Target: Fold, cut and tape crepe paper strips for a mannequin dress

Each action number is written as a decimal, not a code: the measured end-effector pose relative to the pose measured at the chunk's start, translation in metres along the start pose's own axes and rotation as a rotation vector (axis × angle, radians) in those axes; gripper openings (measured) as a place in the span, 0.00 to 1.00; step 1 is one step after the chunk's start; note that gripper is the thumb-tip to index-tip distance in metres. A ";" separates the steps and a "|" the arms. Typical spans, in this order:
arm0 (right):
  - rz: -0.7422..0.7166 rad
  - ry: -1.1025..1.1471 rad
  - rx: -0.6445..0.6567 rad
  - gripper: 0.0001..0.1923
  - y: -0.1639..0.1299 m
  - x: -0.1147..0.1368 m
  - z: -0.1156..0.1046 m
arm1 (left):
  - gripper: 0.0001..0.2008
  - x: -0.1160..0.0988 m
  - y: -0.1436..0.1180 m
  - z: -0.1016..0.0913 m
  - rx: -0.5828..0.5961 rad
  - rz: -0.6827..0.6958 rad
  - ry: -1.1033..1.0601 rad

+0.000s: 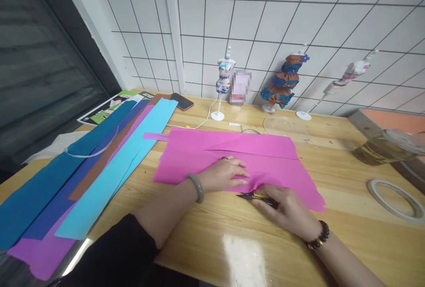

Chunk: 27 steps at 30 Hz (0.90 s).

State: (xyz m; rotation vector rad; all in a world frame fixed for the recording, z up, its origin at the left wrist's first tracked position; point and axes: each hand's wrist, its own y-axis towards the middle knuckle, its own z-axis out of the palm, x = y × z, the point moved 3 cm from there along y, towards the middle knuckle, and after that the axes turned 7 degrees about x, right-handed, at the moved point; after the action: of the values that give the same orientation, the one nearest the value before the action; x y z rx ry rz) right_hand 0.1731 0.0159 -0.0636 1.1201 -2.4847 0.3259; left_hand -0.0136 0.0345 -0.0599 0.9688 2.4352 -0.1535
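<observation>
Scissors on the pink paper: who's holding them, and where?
The right hand grips the small scissors by their handles; the blades poke out leftward. The left hand holds nothing, just pressing flat on the pink paper.

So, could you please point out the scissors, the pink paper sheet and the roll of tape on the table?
scissors [249,195]: head view, on the dark blades left of the right hand.
pink paper sheet [265,145]: head view, on its bare upper middle.
roll of tape [375,188]: head view, on the ring's left rim.
</observation>
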 end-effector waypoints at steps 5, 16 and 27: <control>0.022 0.030 0.007 0.14 0.000 -0.001 0.000 | 0.15 0.006 -0.019 -0.021 0.051 -0.025 0.039; 0.060 0.045 0.046 0.13 0.002 0.002 0.001 | 0.16 0.020 -0.041 -0.010 0.178 -0.037 -0.011; 0.032 0.021 0.039 0.12 0.009 0.012 0.001 | 0.16 0.023 -0.042 -0.007 0.151 -0.034 -0.026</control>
State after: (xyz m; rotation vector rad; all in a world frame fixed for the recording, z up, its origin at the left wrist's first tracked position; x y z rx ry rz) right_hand 0.1584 0.0132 -0.0596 1.0872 -2.4903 0.3948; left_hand -0.0589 0.0203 -0.0684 0.9836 2.4446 -0.3646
